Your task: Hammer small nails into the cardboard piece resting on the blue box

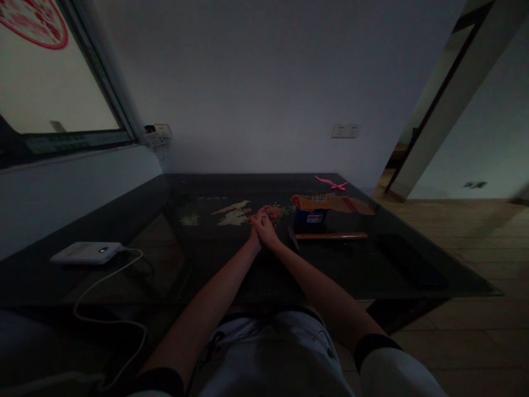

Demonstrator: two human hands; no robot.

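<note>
My left hand (255,231) and my right hand (265,225) are clasped together above the dark glass-topped table (215,264), the right lying over the left. Their fingers are closed around each other, and no object shows between them. Just to their right lies a hammer (330,236), its wooden handle pointing right and its dark head on the left, close to my right forearm. Behind the hammer stands a small blue box (311,218). A torn piece of brown cardboard (347,205) lies at its top and right, with a row of thin dark pieces, perhaps nails, along it.
At the left sits a white power bank (86,253) with a white cable (103,281) hanging over the front edge. A black flat object (409,262) lies at the right. A pink ribbon (333,183) rests near the back wall, which carries a socket (346,131).
</note>
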